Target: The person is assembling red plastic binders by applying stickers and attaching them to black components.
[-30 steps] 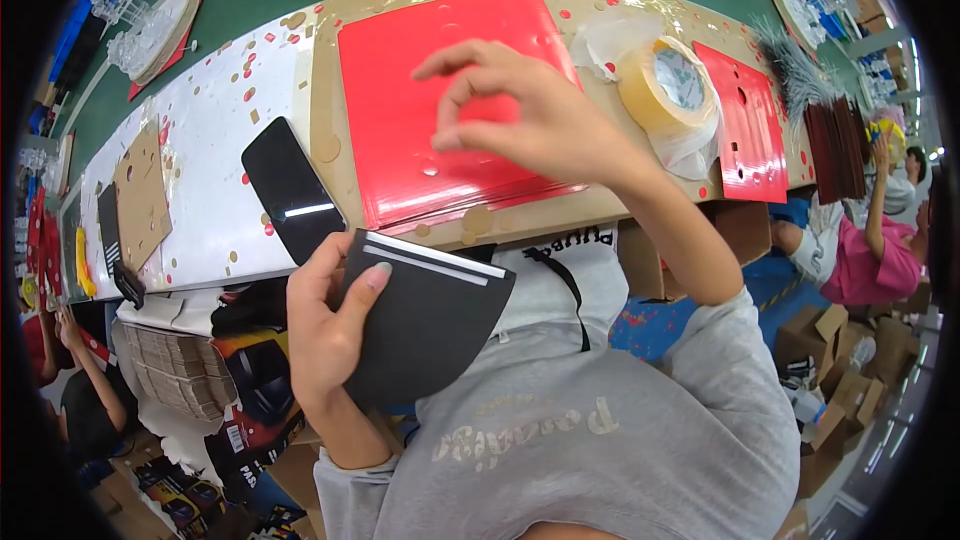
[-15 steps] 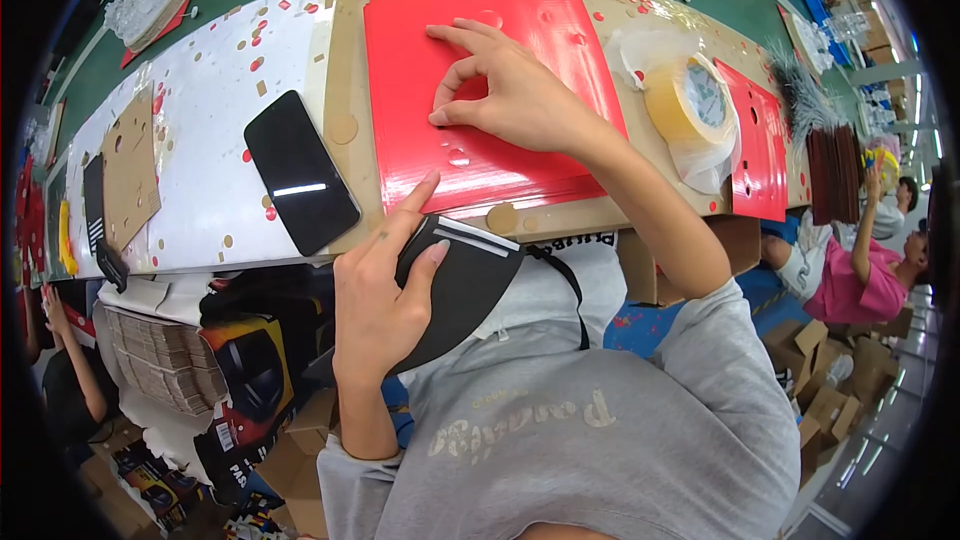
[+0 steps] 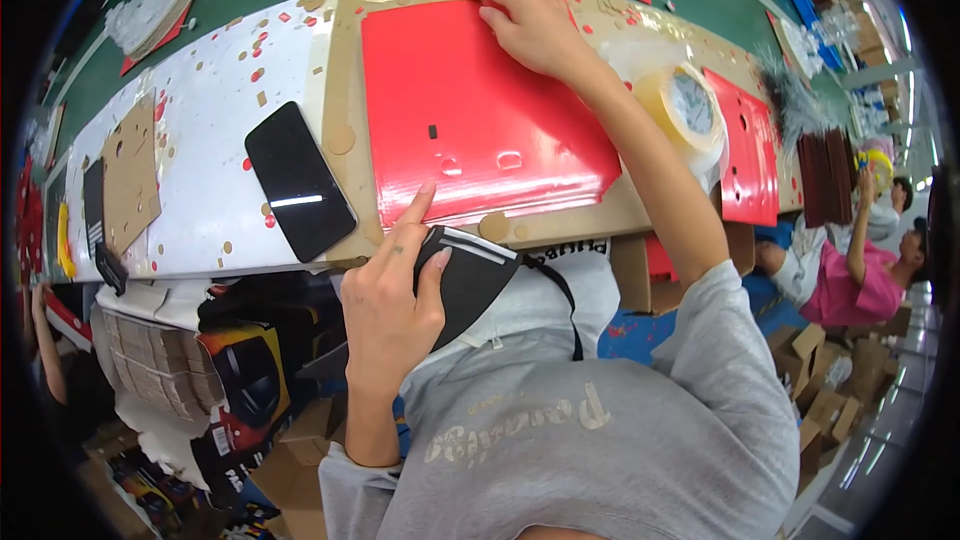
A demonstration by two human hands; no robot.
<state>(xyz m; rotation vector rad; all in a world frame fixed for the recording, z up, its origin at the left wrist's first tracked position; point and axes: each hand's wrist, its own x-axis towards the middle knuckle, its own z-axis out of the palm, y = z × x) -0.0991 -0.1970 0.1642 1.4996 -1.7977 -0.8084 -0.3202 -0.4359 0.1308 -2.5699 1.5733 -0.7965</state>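
Observation:
A stack of glossy red sheets (image 3: 470, 90) lies on the table before me, with a small dark rectangular hole and shallow punched marks in the top one. At its far edge my right hand (image 3: 535, 30) has finger and thumb closed on the top sheet's rim. My left hand (image 3: 393, 290) is at the near edge, index finger stretched onto the red surface and thumb apart. Behind that thumb hangs a dark flat piece (image 3: 465, 280) with pale stripes; the hand hides part of it. The other left fingers are partly hidden.
A black phone (image 3: 300, 180) lies left of the stack. To the right are a tape roll (image 3: 690, 105) and more red sheets (image 3: 745, 155). Brown cardboard (image 3: 130, 180) lies far left. Red and brown punched scraps litter the table. A person in pink (image 3: 845, 280) sits at right.
My right hand has moved from the middle of the red stack to its far edge. Loose discs there are gone and a rectangular hole shows. My left hand has barely shifted.

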